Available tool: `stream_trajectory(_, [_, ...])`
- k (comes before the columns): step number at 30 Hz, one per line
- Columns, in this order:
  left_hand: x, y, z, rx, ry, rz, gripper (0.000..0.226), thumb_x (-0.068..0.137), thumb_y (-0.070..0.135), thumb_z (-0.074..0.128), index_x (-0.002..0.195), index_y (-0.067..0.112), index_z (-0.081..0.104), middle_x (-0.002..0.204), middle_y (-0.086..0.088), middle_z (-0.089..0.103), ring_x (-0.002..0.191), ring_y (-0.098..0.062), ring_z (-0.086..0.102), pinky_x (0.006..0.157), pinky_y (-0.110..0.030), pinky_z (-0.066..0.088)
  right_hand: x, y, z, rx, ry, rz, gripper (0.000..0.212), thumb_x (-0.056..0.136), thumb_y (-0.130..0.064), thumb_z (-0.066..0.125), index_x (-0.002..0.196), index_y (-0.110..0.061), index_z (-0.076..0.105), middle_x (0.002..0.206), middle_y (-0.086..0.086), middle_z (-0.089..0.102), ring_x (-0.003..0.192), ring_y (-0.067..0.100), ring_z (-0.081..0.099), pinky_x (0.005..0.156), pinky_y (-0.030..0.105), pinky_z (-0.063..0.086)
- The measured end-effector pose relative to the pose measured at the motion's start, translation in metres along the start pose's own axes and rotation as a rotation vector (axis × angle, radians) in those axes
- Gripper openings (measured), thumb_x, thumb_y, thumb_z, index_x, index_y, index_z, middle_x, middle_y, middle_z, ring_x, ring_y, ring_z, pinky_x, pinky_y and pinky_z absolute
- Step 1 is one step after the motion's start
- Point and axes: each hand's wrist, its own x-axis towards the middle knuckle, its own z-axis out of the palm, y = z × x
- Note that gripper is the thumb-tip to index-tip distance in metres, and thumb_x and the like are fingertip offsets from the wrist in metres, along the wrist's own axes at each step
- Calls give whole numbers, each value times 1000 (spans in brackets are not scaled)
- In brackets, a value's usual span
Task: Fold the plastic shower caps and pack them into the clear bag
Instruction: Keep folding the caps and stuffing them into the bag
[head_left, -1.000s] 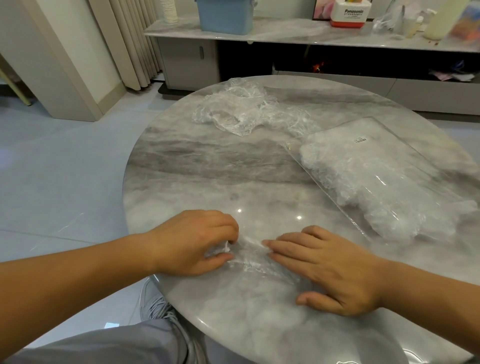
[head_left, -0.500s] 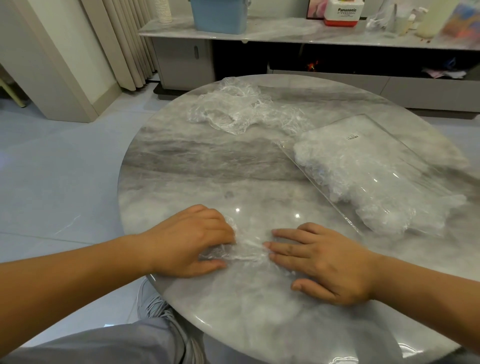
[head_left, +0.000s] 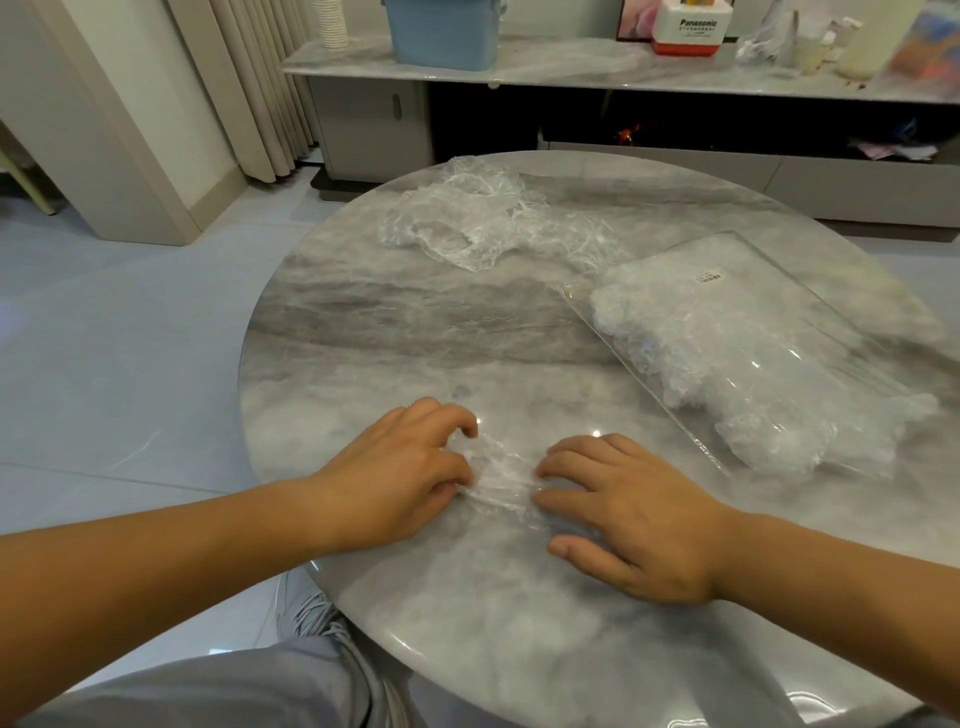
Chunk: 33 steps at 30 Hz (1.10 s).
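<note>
A thin, clear shower cap (head_left: 501, 475) lies bunched on the marble table (head_left: 395, 332) near its front edge, between my hands. My left hand (head_left: 400, 478) pinches its left end with curled fingers and thumb. My right hand (head_left: 628, 514) lies flat, fingertips pressing the cap's right end onto the table. The clear bag (head_left: 763, 358) lies to the right, with several folded caps inside and its mouth toward me. A loose heap of unfolded caps (head_left: 483, 223) sits at the far side of the table.
Behind the table runs a low marble-topped cabinet (head_left: 571, 67) carrying a blue tub (head_left: 441, 31), a white and red box (head_left: 688, 26) and bottles. Curtains (head_left: 254, 83) hang at the far left. My grey-clad lap (head_left: 218, 691) is under the table's near edge.
My left hand has drawn the cap's left end inward toward the right hand, bunching the cap narrower. The right hand's fingertips stayed pressed on it, and the view shifted slightly.
</note>
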Motion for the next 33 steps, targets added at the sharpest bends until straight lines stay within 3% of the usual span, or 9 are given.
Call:
stream_trajectory(3, [3,7,-5,-147,-45,-201,10,90,32,68,96,36,74,147,6,35,131,-16,32,107,-37,29,5,-6,1,6,-9,-21,53,103,-57,33,132,-22,60,150,3,46,137,24,42,110,39,36])
stream_trajectory(7, [3,6,-16,-312,-240,-354,24,83,54,68,104,43,72,152,19,22,141,-4,13,111,-30,8,7,-12,2,-5,-69,-60,60,104,-58,30,144,-19,50,158,1,41,137,21,41,113,40,30])
stream_trajectory(10, [8,2,-27,-446,-226,-538,42,70,74,66,103,48,69,140,18,35,135,-5,29,113,-32,22,7,-15,5,-49,-131,-65,62,105,-57,27,146,-16,48,158,0,41,134,21,44,110,39,30])
stream_trajectory(13, [18,-4,-32,-541,-111,-800,63,72,64,77,125,40,53,129,4,44,112,-13,53,86,-22,45,8,-17,3,-100,-150,-84,64,105,-56,27,144,-12,51,158,3,42,135,23,43,111,39,29])
stream_trajectory(16, [28,-3,-38,-404,-254,-929,93,68,70,76,141,26,39,120,-1,56,100,-16,60,75,-28,47,12,-20,-1,-121,-151,-113,64,105,-58,29,137,-10,57,161,7,36,138,25,38,113,37,25])
stream_trajectory(20, [39,9,-44,-234,-430,-925,71,73,68,75,118,20,49,95,7,55,87,-15,57,68,-29,45,15,-23,-2,-37,-185,-154,66,103,-60,32,142,-10,50,166,9,25,139,26,37,115,40,31])
stream_trajectory(25, [39,8,-44,-248,-522,-903,49,73,55,83,76,14,57,66,-2,62,56,-19,60,52,-25,47,13,-25,-3,-1,-208,-172,69,103,-63,27,154,-17,36,164,4,31,143,24,34,115,42,32])
stream_trajectory(29, [35,8,-47,-396,-489,-937,41,81,38,82,73,14,50,60,-8,60,47,-23,63,48,-29,53,12,-27,-4,39,-214,-140,67,104,-59,22,154,-17,39,166,0,28,145,21,32,115,41,32])
stream_trajectory(33, [35,17,-44,-679,-298,-954,27,88,11,75,74,11,51,55,-8,56,42,-16,57,46,-28,53,14,-28,-3,46,-204,-97,70,104,-59,16,155,-16,36,166,-2,26,146,20,27,117,38,27])
